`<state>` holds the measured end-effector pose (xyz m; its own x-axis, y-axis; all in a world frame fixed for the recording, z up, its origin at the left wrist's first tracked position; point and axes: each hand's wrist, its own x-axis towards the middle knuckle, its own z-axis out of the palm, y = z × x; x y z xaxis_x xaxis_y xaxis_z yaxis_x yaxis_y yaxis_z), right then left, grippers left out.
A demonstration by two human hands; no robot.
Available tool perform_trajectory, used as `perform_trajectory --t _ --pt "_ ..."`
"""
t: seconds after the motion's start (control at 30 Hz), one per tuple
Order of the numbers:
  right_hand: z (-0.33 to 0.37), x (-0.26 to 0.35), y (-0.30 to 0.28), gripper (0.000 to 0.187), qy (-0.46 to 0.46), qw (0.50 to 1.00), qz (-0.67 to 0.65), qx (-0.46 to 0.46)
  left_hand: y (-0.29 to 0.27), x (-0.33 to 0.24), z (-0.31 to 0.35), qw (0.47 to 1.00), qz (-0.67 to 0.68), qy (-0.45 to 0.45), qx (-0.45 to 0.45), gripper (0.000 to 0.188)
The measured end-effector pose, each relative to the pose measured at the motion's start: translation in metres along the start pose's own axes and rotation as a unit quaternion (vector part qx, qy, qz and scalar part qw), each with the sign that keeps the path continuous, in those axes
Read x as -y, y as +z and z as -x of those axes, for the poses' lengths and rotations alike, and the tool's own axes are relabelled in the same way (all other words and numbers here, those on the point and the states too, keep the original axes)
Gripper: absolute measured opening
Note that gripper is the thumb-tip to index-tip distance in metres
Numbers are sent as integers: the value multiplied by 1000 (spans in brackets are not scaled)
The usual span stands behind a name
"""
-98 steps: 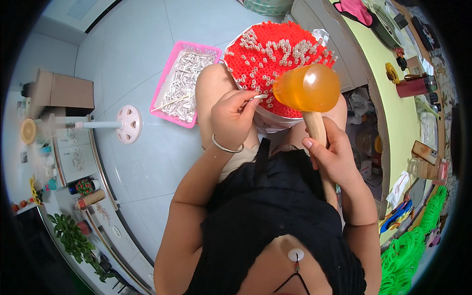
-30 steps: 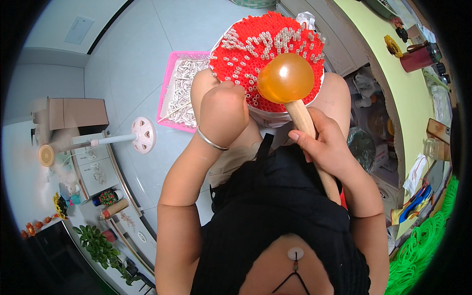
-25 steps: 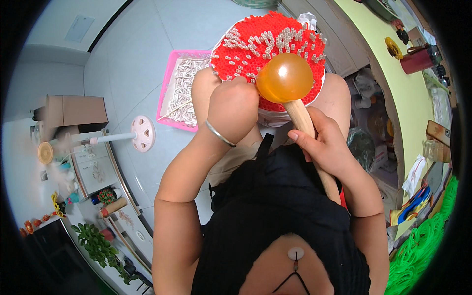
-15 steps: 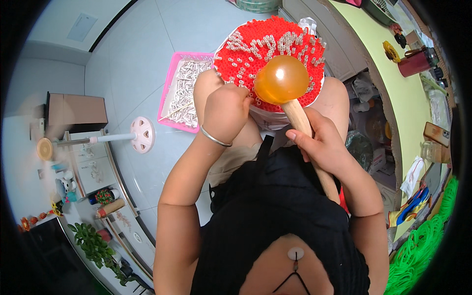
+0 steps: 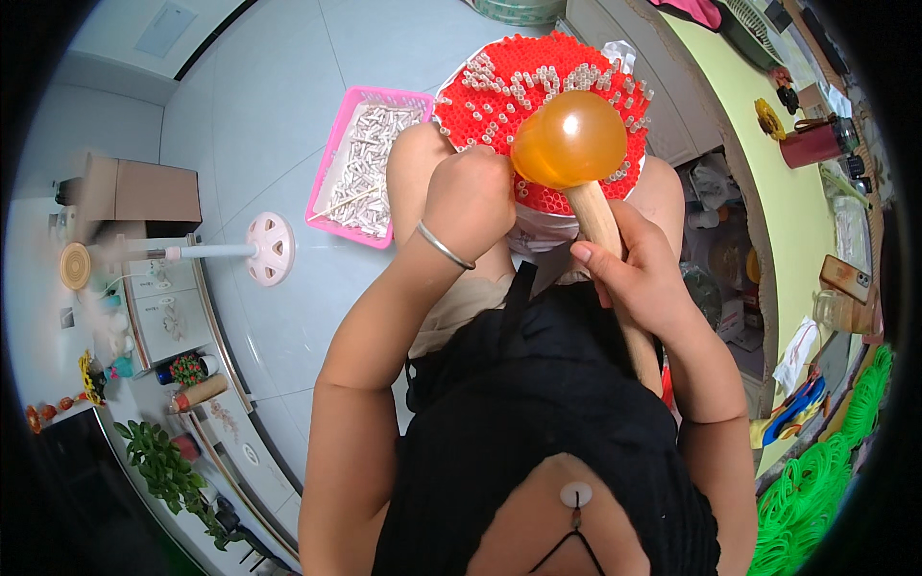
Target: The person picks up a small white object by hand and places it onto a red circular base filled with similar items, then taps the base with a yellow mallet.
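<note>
My right hand (image 5: 642, 259) is closed around the wooden handle (image 5: 600, 226) of a mallet. Its rounded, translucent amber head (image 5: 569, 139) hangs over a round red board (image 5: 480, 101) full of small holes. Many short whitish tubes (image 5: 547, 79) stand upright in the board's holes, densest toward its far side. Beside the mallet head, at the board's near left edge, my left hand (image 5: 469, 197) is curled closed with a silver bangle on the wrist. Its fingertips are turned away, so whatever they pinch is hidden. The board rests between my knees on something pale.
On the tiled floor at the left stands a pink basket (image 5: 315, 182) of loose whitish tubes, with a thin stick (image 5: 344, 203) lying on them. A pale stand with a round base (image 5: 271, 250) is further left. The yellow-green counter (image 5: 740, 106) at right carries a phone (image 5: 847, 277) and green cord (image 5: 807, 490).
The view has shifted a little. My left hand has moved up and right, closer against the mallet head. The mallet head has also shifted slightly up and right, still in my right hand.
</note>
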<state>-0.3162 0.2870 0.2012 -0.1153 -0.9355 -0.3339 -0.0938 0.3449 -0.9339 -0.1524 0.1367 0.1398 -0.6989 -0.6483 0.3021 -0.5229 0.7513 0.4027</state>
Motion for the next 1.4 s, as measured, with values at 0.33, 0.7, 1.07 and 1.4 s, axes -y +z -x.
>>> perform_trajectory --t 0.33,0.7,1.07,1.4 --pt "3 -1 -4 32 2 1000 11 21 -7 -2 12 989 128 -67 -27 11" --pt "12 4 6 39 -124 978 166 38 2 20 43 917 317 -235 -65 10" --pt "12 -6 -14 32 -11 996 -82 -41 7 8 32 955 244 -128 -112 11" --pt "14 -17 -19 39 -17 994 -100 -32 -20 -1 -1 998 -16 28 46 6"
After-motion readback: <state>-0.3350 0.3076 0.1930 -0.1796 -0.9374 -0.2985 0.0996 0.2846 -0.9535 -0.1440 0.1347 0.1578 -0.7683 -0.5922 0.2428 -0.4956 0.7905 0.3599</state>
